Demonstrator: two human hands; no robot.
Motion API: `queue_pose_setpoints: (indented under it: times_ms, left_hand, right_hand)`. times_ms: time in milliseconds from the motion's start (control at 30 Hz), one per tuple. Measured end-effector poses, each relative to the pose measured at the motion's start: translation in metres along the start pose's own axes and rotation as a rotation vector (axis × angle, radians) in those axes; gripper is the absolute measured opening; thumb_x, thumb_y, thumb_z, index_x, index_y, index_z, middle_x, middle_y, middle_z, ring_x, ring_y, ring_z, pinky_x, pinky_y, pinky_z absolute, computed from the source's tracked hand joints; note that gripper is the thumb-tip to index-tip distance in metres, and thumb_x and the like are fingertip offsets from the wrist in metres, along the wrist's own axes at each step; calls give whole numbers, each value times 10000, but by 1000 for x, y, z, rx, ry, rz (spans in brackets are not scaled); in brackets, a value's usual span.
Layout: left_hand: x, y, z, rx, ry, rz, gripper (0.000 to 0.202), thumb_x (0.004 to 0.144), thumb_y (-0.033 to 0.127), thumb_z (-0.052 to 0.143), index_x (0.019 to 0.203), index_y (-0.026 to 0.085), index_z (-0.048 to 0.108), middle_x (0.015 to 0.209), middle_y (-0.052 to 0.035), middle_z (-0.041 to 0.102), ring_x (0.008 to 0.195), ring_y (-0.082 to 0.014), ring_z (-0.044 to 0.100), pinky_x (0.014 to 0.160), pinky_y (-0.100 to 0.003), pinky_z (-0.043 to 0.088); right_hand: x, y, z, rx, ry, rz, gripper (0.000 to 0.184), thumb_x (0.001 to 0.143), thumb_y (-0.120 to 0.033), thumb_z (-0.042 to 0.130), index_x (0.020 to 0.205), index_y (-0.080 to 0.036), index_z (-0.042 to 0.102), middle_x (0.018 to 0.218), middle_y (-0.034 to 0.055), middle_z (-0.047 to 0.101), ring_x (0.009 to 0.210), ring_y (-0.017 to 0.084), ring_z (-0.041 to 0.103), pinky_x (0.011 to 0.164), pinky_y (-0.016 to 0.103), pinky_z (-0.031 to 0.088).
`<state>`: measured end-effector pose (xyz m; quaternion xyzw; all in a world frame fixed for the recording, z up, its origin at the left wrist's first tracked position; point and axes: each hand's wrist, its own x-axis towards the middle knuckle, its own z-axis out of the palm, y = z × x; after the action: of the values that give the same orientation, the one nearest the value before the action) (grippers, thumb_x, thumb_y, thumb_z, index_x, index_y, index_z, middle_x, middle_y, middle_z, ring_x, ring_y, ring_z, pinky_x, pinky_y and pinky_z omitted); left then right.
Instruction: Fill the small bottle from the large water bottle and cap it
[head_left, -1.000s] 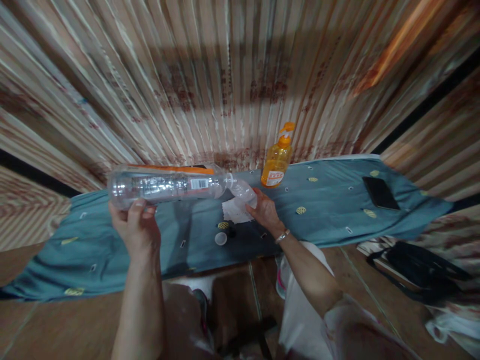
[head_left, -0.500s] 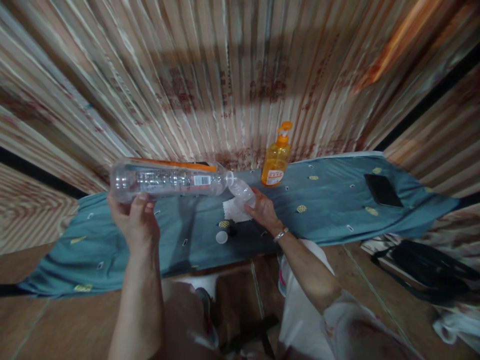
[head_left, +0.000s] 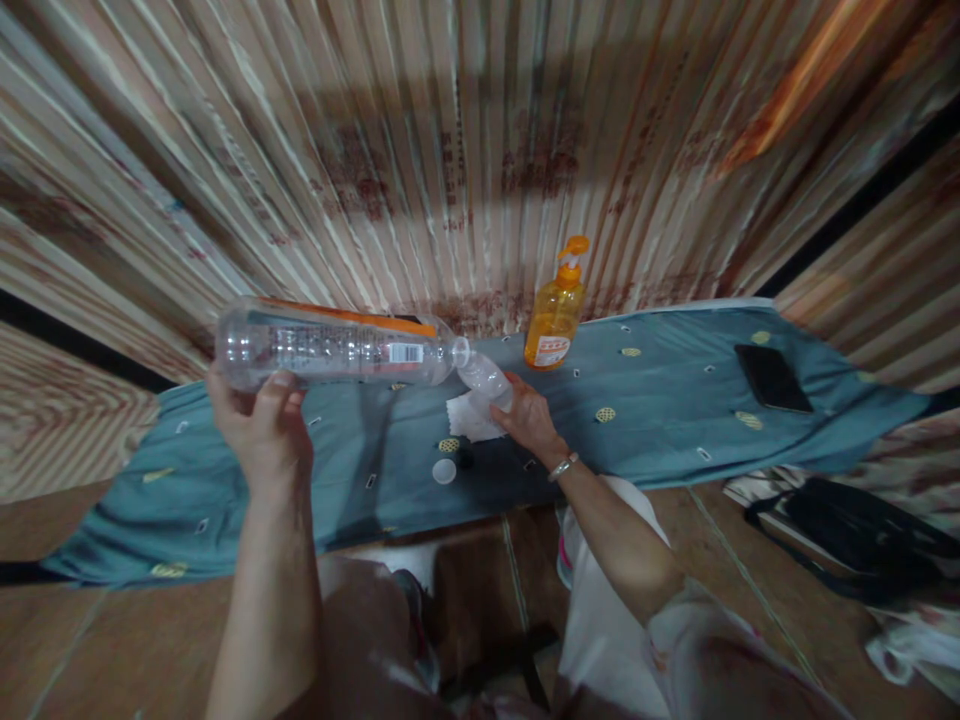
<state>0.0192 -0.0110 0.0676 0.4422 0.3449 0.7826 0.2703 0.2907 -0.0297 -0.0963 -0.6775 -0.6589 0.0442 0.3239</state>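
Observation:
My left hand point(head_left: 266, 425) is closed under the base end of a large clear plastic bottle point(head_left: 337, 348) with an orange strip and a barcode on its label. The bottle lies nearly level in the air, its neck pointing right. In my right hand point(head_left: 527, 412) is a small clear plastic container point(head_left: 486, 378), tilted, its upper end at the big bottle's mouth. Whether the two mouths touch I cannot tell. Below them a white paper piece point(head_left: 472, 420) and a round white cap point(head_left: 444, 471) lie on the cloth, beside a small dark object.
A pump bottle of orange liquid point(head_left: 553, 325) stands at the back of the cloth-covered table point(head_left: 652, 400). A black phone point(head_left: 772, 378) lies at the right. On the floor side sits a black bag point(head_left: 847, 530). Striped curtain point(head_left: 420, 150) hangs close behind.
The base end of the large bottle has risen slightly with my left hand. My right hand and the small container stay almost in place; the view has shifted a little.

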Motion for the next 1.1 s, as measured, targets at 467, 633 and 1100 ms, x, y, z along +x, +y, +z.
queue_pose_setpoints:
  times_ms: [467, 633, 1100]
  left_hand:
    - [13, -3, 1, 79, -45, 83, 514, 452, 316, 716, 915, 200, 526, 824, 10, 514, 671, -104, 442, 530, -212, 317]
    - [17, -4, 1, 39, -30, 85, 576, 398, 310, 762, 914, 190, 537, 828, 9, 526, 695, -123, 468, 577, -245, 363]
    - [25, -7, 0, 217, -105, 253, 502, 500, 385, 686, 958, 210, 578, 851, -12, 551, 660, -135, 460, 561, -268, 335]
  right_hand:
    - [0, -4, -4, -8, 6, 13, 550, 797, -281, 690, 1289, -112, 512, 1155, 196, 702, 1048, 310, 687, 938, 429, 556]
    - [0, -4, -6, -1, 4, -5, 536, 821, -327, 679, 1277, -92, 523, 1166, 208, 697, 1054, 309, 683, 939, 414, 557]
    - [1, -8, -11, -33, -34, 14, 546, 819, -290, 671, 1301, -88, 513, 1181, 196, 695, 1082, 291, 671, 955, 378, 533]
